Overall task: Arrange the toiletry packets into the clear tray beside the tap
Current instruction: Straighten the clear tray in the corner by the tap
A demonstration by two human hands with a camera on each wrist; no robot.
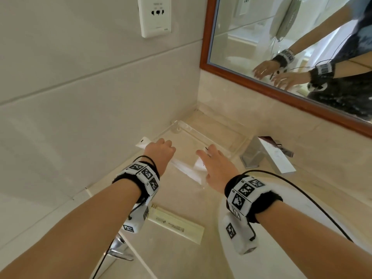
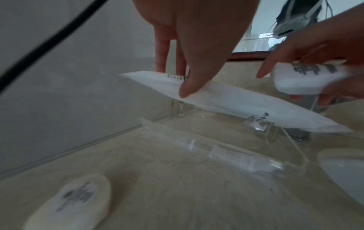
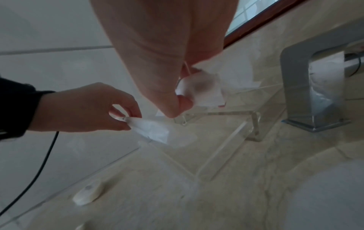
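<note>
A clear tray [image 1: 235, 147] sits on the counter in the corner, left of the chrome tap [image 1: 267, 156]. My left hand [image 1: 163, 144] pinches one end of a long white packet [image 2: 236, 105] between thumb and fingers, holding it slanted over the tray's [image 2: 226, 155] near-left edge. My right hand [image 1: 207, 155] grips a small white packet [image 3: 204, 91] with dark print just above the tray's [image 3: 224, 143] near side. A long cream packet [image 1: 175, 224] lies on the counter below my left wrist. A small oval white packet [image 2: 74, 202] rests on the counter nearer to me.
The tiled wall [image 1: 80, 107] runs close along the tray's left side, and a wood-framed mirror [image 1: 281, 91] stands behind it. The basin's [image 1: 314, 210] rim curves under my right wrist. A chrome handle [image 1: 118, 250] juts out at the counter's front left.
</note>
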